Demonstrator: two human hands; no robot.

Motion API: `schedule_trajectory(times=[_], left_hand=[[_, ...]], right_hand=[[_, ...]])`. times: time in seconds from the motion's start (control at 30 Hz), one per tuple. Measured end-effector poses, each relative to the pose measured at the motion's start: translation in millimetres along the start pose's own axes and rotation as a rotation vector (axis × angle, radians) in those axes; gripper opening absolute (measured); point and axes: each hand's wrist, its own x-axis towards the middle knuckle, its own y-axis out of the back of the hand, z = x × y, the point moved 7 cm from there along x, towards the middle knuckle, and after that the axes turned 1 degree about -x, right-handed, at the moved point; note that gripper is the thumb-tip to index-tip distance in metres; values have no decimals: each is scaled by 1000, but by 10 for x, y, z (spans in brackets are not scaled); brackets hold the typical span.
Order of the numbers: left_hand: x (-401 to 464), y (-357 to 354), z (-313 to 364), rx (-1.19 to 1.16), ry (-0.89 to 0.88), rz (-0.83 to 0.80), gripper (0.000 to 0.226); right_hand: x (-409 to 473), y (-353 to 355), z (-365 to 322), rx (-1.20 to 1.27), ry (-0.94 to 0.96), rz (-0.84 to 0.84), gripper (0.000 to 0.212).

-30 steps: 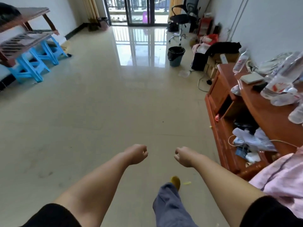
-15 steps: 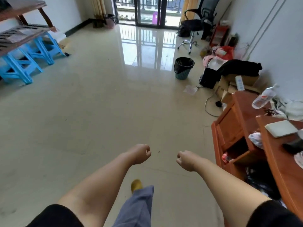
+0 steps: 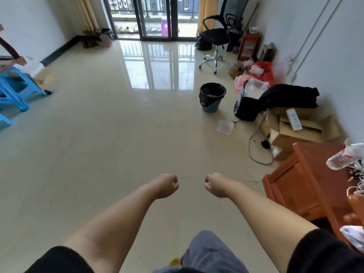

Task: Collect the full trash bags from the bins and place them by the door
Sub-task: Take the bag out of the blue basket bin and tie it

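Trash bag, the black liner folded over the rim of a blue-grey mesh bin, is the thing to fetch, and neither hand has hold of it yet. Nearest the camera, both bare forearms stretch forward over the pale tiled floor, a grey trouser leg showing beneath them. The left hand is loosely curled with thumb and fingertips near each other, holding nothing; the right hand mirrors it, fingers curled in and empty. The two are close together but apart, wrists roughly level. To the right stands a reddish wooden cabinet with a plastic bottle lying on top. Farther ahead and to the right the bin stands on the floor, well apart from the hands, beside a heap of cardboard boxes and dark clothing. How full it is cannot be told from here. The thin film should be soft, limp and easily torn, likely light; gathering the folded collar at the rim and lifting straight up looks the safest hold. Beyond it are an office chair and the glass balcony door.
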Motion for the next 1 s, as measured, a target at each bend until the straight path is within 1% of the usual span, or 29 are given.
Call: schedule_trajectory(times=[0.2, 0.37, 0.53, 0.7, 0.8, 1.0], left_hand=[[1247, 731, -91, -13, 9, -8, 34], [2398, 1482, -68, -100, 57, 13, 35], [3316, 2143, 114, -150, 47, 10, 34], [4243, 2660, 99, -97, 33, -29, 34], [4876, 2976, 58, -47, -5, -38, 33], [5982, 3810, -38, 26, -71, -78, 33]], right_hand=[[1194, 723, 255, -52, -12, -42, 40], [2222, 1643, 630, -85, -24, -28, 40], [3063, 2483, 943, -110, -47, -31, 40], [3852, 2938, 1080, -72, -61, -63, 40], [4381, 3210, 1193, -44, -99, -72, 40], [5312, 3925, 1238, 99, -176, -62, 40]])
